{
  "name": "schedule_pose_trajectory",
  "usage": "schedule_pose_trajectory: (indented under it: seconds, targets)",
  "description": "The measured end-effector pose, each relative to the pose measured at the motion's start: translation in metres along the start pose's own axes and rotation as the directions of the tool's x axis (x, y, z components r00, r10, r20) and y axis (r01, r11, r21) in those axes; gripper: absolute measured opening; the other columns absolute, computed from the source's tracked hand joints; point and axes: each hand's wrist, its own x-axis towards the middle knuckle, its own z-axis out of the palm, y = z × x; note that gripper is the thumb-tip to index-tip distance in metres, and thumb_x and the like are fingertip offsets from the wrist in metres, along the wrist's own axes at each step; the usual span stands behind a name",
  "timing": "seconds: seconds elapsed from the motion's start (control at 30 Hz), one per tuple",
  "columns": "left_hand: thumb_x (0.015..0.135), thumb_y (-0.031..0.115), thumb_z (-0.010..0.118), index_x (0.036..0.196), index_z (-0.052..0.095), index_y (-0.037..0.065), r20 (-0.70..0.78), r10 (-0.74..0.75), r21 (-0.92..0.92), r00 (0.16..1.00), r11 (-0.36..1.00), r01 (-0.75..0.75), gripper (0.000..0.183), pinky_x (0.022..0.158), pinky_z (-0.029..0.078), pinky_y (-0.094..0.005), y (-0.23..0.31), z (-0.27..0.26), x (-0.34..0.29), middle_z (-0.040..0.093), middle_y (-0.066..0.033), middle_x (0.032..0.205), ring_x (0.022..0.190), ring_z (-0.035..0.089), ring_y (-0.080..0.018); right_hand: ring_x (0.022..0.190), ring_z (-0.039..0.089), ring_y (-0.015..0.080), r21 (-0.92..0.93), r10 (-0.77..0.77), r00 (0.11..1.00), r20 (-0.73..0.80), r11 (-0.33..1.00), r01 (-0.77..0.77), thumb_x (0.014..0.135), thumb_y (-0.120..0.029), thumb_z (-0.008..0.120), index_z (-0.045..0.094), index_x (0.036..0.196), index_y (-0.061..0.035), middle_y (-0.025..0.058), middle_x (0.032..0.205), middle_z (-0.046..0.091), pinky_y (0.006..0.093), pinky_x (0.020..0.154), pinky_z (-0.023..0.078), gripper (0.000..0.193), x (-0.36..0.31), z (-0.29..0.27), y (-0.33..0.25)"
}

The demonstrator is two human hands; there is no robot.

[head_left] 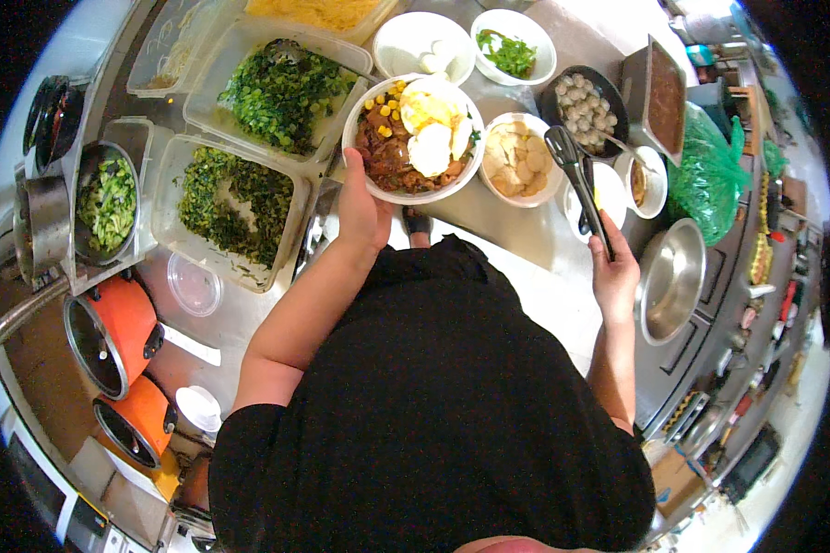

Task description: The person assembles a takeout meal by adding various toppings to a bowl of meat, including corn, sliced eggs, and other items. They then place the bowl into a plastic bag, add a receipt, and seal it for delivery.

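Food bowl (414,198) held in the left hand (363,212).
From afar, I see the right hand (616,275) gripping black tongs (578,182).

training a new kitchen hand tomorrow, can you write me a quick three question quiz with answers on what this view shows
1. Which tool does the person's right hand hold?
2. True or false: the person's left hand is empty.
3. What colour is the large plastic bag on the right side of the picture? a) red b) green c) blue

Key
1. Black tongs.
2. False; it holds a white bowl with brown meat and egg in it.
3. b
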Motion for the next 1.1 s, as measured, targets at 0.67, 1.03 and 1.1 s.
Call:
schedule_pose_trajectory:
  seconds: [0.67, 1.03, 1.1]
  targets:
    - [0.097, 0.057, 0.032, 0.145, 0.028, 0.009, -0.015, -0.035, -0.001, 0.999, 0.999, 0.035, 0.068, 0.111, 0.029, -0.0426, -0.006, 0.029, -0.003, 0.036, -0.0078, 0.147, 0.134, 0.037, -0.0252, 0.111, 0.059, 0.0173, 0.128, -0.289, 0.952, 0.103, 0.953, 0.276, 0.087, -0.007, 0.066, 0.057, 0.128, -0.0072, 0.0105, 0.125, 0.062, 0.0291, 0.094, 0.045, 0.042, -0.010, 0.022, -0.016]
    - [0.096, 0.060, 0.031, 0.146, 0.027, 0.010, -0.019, -0.049, -0.064, 0.999, 0.997, 0.048, 0.071, 0.111, 0.029, -0.0432, -0.004, 0.022, -0.001, 0.035, -0.0071, 0.148, 0.135, 0.036, -0.0253, 0.100, 0.062, 0.0136, 0.095, -0.301, 0.951, 0.072, 0.951, 0.294, 0.088, -0.010, 0.065, 0.058, 0.127, -0.0075, 0.0085, 0.118, 0.065, 0.0276, 0.087, 0.048, 0.040, -0.010, 0.021, -0.016]
    - [0.096, 0.059, 0.031, 0.146, 0.027, 0.010, -0.024, -0.053, -0.064, 0.998, 0.997, 0.051, 0.070, 0.112, 0.028, -0.0428, -0.001, 0.022, -0.001, 0.035, -0.0071, 0.148, 0.135, 0.036, -0.0251, 0.091, 0.065, 0.0133, 0.019, -0.342, 0.939, 0.041, 0.940, 0.341, 0.086, -0.010, 0.067, 0.058, 0.128, -0.0094, 0.0080, 0.110, 0.068, 0.0272, 0.080, 0.050, 0.043, -0.012, 0.019, -0.022]
